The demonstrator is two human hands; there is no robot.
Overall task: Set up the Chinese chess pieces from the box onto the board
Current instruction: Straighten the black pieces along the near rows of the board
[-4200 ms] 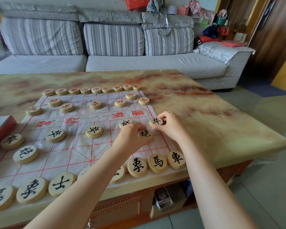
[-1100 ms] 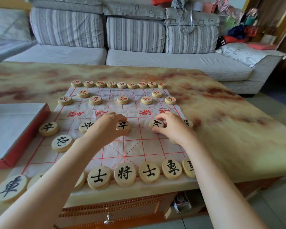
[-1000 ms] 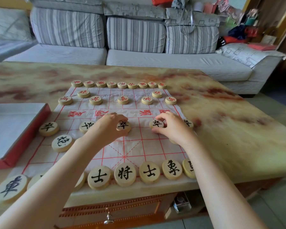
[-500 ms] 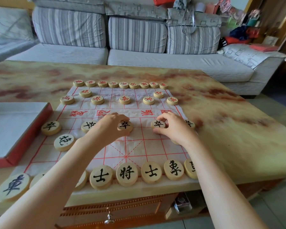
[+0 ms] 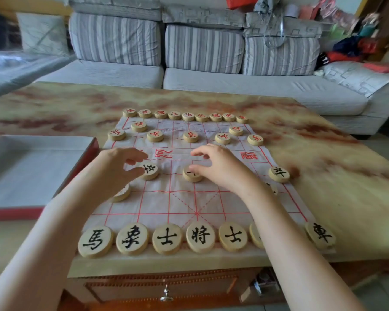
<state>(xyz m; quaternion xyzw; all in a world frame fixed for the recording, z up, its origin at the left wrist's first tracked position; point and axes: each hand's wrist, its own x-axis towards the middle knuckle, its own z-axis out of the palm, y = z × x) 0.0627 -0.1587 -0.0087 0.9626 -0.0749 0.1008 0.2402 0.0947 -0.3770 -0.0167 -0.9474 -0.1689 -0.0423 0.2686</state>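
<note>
A white cloth board (image 5: pixel 184 198) with red grid lines lies on the table. Red-lettered pieces (image 5: pixel 188 116) fill its far rows. Black-lettered pieces (image 5: pixel 200 237) line its near edge. My left hand (image 5: pixel 117 169) is open, thumb against the left side of a black soldier piece (image 5: pixel 150 171) on the board. My right hand (image 5: pixel 222 169) is open with spread fingers, thumb resting on the middle black soldier piece (image 5: pixel 191 176). Another black soldier (image 5: pixel 279 174) sits at the right edge. A black piece (image 5: pixel 121 193) is half hidden under my left wrist.
The red-rimmed box (image 5: pixel 14 213) with a pale inside sits on the table left of the board. The marbled table (image 5: pixel 335 187) ends just in front of the near row of pieces. A grey striped sofa (image 5: pixel 202 50) stands behind the table.
Both hands have let go of the soldiers they pinched and moved one piece to the left. The view has also shifted right along the board.
</note>
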